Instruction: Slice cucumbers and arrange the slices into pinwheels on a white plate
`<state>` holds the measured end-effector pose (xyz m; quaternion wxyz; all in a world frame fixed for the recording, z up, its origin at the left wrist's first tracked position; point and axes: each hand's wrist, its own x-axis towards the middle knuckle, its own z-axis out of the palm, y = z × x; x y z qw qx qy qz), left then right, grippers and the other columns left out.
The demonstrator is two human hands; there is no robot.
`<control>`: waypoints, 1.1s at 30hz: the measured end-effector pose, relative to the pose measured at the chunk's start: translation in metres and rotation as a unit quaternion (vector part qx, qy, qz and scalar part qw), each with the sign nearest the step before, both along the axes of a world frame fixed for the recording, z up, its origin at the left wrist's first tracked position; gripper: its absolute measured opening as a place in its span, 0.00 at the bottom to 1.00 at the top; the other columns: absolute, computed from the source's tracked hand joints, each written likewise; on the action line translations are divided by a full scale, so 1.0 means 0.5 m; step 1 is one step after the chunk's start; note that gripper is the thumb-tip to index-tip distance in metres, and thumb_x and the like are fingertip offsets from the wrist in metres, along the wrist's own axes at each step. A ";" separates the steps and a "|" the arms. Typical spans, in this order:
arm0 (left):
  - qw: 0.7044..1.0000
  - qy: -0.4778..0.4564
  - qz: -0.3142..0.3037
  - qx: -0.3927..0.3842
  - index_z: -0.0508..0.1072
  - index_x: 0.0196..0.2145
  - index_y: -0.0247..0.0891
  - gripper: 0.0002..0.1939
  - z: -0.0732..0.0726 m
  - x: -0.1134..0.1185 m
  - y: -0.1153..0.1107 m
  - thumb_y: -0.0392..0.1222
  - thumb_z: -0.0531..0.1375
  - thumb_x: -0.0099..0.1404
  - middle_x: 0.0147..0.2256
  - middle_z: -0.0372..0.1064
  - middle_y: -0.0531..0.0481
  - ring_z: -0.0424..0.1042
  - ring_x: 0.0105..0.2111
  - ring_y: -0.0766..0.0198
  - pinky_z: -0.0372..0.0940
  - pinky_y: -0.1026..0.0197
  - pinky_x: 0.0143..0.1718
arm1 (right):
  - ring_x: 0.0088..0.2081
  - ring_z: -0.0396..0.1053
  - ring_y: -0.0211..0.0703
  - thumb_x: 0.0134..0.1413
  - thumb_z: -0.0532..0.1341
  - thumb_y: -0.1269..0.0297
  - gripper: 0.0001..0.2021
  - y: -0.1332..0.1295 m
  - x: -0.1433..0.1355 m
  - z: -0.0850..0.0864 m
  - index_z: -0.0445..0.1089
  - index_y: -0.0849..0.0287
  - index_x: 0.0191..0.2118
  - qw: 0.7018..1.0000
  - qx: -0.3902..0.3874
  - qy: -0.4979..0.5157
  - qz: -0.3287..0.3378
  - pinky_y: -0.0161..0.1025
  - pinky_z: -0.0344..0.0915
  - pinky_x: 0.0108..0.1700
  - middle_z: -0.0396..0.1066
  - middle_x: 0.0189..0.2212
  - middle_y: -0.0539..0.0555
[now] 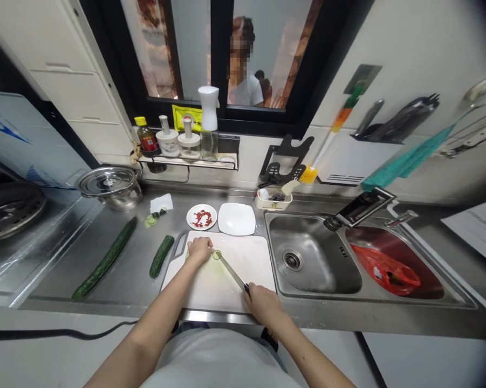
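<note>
On the white cutting board (243, 258), my left hand (200, 249) is closed over a piece of cucumber (187, 254). Most of that piece is hidden under the fingers, with a bit of green showing at the hand's left side. My right hand (265, 304) grips a knife (233, 273) by its black handle. The blade points up and left, its tip at a thin round cucumber slice (217, 255) just right of my left hand. Left of the board lie a shorter cucumber (162, 256) and a long whole cucumber (105, 260).
Behind the board stand a small plate with chopped red bits (190, 221) and a white square dish (237, 219). Cucumber scraps (152, 220) lie by a white paper (162, 202). A lidded pot (123, 194) is at back left; the sink (319, 269) is right.
</note>
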<state>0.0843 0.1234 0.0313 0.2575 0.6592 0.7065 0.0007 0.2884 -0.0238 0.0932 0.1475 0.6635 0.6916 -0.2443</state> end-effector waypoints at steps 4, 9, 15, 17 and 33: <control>1.000 0.004 -0.001 0.002 0.73 0.35 0.44 0.07 -0.001 0.000 -0.001 0.44 0.62 0.57 0.44 0.74 0.49 0.67 0.50 0.53 0.54 0.52 0.50 | 0.42 0.74 0.50 0.64 0.46 0.60 0.18 0.005 -0.001 -0.005 0.70 0.62 0.44 1.000 0.010 0.006 0.005 0.42 0.63 0.41 0.75 0.40 0.65; 1.000 0.006 -0.002 0.008 0.73 0.36 0.44 0.08 -0.004 -0.001 -0.002 0.45 0.62 0.57 0.44 0.74 0.48 0.67 0.49 0.52 0.55 0.51 0.50 | 0.44 0.73 0.52 0.64 0.47 0.60 0.18 0.009 -0.010 0.004 0.70 0.64 0.46 1.000 0.000 -0.005 0.015 0.42 0.64 0.41 0.75 0.42 0.66; 1.000 0.007 -0.003 0.012 0.74 0.35 0.44 0.08 -0.009 -0.003 -0.002 0.45 0.62 0.57 0.44 0.74 0.48 0.67 0.49 0.52 0.54 0.51 0.50 | 0.44 0.73 0.51 0.64 0.47 0.59 0.18 0.004 -0.014 0.011 0.70 0.63 0.46 1.000 0.000 -0.012 0.007 0.41 0.64 0.41 0.75 0.42 0.65; 1.000 0.006 -0.003 0.013 0.73 0.35 0.44 0.08 -0.010 -0.003 -0.001 0.45 0.62 0.56 0.44 0.74 0.48 0.67 0.49 0.52 0.54 0.51 0.50 | 0.43 0.74 0.50 0.64 0.47 0.59 0.18 -0.002 -0.010 0.007 0.70 0.62 0.45 1.000 0.006 -0.010 0.002 0.41 0.64 0.40 0.75 0.41 0.64; 1.000 0.005 -0.004 0.019 0.73 0.35 0.44 0.07 -0.009 -0.001 -0.008 0.45 0.60 0.58 0.44 0.73 0.47 0.67 0.49 0.52 0.56 0.51 0.49 | 0.42 0.74 0.52 0.63 0.46 0.62 0.18 -0.003 -0.013 -0.001 0.70 0.64 0.45 1.000 0.019 -0.006 0.005 0.43 0.64 0.40 0.75 0.41 0.66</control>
